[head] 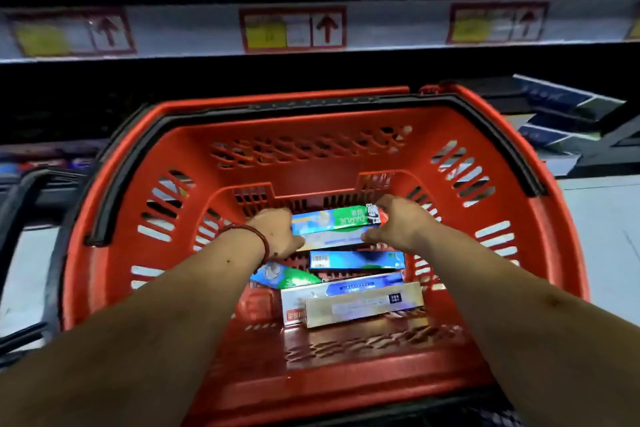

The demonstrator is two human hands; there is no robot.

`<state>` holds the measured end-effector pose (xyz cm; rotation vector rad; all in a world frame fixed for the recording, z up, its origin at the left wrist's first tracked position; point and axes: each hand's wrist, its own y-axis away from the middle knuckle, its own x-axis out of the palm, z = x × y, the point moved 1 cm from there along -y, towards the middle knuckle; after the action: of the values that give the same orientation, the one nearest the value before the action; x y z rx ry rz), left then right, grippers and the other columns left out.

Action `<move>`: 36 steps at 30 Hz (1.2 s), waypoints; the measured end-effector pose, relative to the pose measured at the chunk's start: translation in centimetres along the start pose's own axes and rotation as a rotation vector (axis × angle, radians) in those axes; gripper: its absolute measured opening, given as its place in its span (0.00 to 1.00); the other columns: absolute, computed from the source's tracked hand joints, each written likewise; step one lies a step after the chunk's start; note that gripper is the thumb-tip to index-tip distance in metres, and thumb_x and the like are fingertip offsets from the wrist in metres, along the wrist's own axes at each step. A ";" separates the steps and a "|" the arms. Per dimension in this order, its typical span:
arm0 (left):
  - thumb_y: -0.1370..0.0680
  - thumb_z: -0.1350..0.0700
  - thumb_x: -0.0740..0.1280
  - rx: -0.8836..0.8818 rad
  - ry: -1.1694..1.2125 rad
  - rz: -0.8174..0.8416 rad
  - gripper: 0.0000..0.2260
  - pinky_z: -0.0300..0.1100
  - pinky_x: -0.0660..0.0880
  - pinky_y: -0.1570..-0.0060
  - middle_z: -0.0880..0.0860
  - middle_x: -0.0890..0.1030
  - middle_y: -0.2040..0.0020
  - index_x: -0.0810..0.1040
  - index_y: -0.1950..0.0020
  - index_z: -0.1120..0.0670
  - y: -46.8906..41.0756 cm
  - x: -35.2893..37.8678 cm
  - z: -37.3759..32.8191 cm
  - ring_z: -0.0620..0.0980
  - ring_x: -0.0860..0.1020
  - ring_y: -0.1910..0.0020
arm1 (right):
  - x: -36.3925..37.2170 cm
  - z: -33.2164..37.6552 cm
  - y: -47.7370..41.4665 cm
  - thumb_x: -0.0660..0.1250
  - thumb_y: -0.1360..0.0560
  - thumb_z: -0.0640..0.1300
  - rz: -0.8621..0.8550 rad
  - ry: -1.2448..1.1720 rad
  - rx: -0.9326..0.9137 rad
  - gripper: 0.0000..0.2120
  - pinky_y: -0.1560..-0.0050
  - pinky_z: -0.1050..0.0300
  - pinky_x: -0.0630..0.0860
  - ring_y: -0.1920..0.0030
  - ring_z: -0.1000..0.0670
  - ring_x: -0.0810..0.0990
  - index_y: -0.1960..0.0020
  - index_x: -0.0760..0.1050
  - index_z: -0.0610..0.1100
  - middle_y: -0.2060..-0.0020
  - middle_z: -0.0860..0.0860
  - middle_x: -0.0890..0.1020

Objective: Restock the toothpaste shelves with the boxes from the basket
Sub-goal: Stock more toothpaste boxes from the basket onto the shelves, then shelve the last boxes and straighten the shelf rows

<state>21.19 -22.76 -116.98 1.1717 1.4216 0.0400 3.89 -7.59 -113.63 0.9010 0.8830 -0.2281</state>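
The left hand and right hand reach deep into the red basket and clasp 1 long green and blue box from its 2 short ends. The left fingers curl round the left end, and the right fingers fold over the far edge of the right end. Both thumbs lie against a pale box directly under it, so the grip seems to take in the pair. A red bracelet circles the left wrist. The green and blue box lies crosswise at the far end of the basket floor, close to the far wall, with its printed face up and lettering upside down to the camera. Nearer the person lie 4 more boxes: a blue box with a barcode, a green box tilted under the left forearm, a white and blue box, and a gold box resting on it. Closer still, the slotted floor shows bare red plastic. The basket walls rise steeply on every side, and the black handles lie folded along the rim, leaving the mouth open above. Beyond the rim runs a shelf edge carrying price labels, blurred, with dark space beneath it.
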 end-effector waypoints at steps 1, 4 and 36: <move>0.21 0.48 0.69 -0.026 0.023 0.025 0.18 0.46 0.74 0.43 0.60 0.81 0.38 0.78 0.37 0.59 -0.8 0.7 0.4 0.60 0.78 0.38 | 0.4 -0.2 -0.9 0.77 0.28 0.53 0.012 0.005 0.021 0.34 0.37 0.55 0.71 0.32 0.42 0.75 0.28 0.69 0.42 0.31 0.42 0.76; 0.20 0.50 0.68 -0.110 0.129 0.061 0.13 0.44 0.72 0.51 0.58 0.82 0.46 0.80 0.43 0.59 -2.8 1.9 1.5 0.58 0.79 0.47 | 1.4 -0.6 -3.3 0.76 0.27 0.54 0.029 -0.029 0.091 0.30 0.44 0.58 0.71 0.35 0.41 0.77 0.31 0.72 0.41 0.34 0.42 0.78; 0.26 0.69 0.71 0.039 0.956 -0.386 0.16 0.37 0.73 0.75 0.53 0.67 0.82 0.69 0.69 0.60 16.3 -18.8 1.3 0.46 0.67 0.86 | -13.7 12.5 12.3 0.73 0.25 0.43 -0.301 -0.864 -0.059 0.11 0.57 0.48 0.77 0.61 0.44 0.73 0.50 0.73 0.40 0.55 0.42 0.74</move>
<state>27.38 -27.72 -93.36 0.9057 2.4769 0.3377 8.66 -11.81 -92.32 0.5197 0.2062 -0.7803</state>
